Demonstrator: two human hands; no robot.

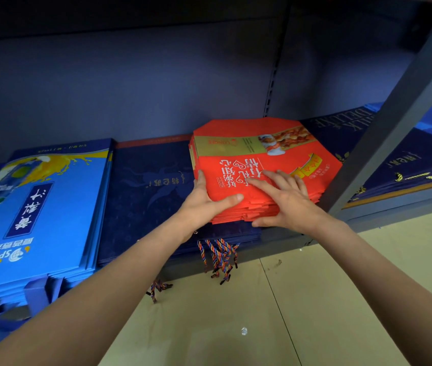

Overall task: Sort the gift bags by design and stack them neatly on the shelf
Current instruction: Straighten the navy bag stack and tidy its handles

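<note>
Two bare forearms reach forward to the shelf [283,235], and both hands meet on a stack of red gift bags [259,154]. The left hand [204,200] clasps the stack's near left corner, thumb on top and fingers along the side; the right hand [286,196] lies flat with fingers spread, pressing down on the top bag. These bags are red with white script and a gold band, lying flat beneath both palms, atop a dark navy bag pile [143,186]. Left of the left hand sits a bright blue bag stack [38,212]
</note>
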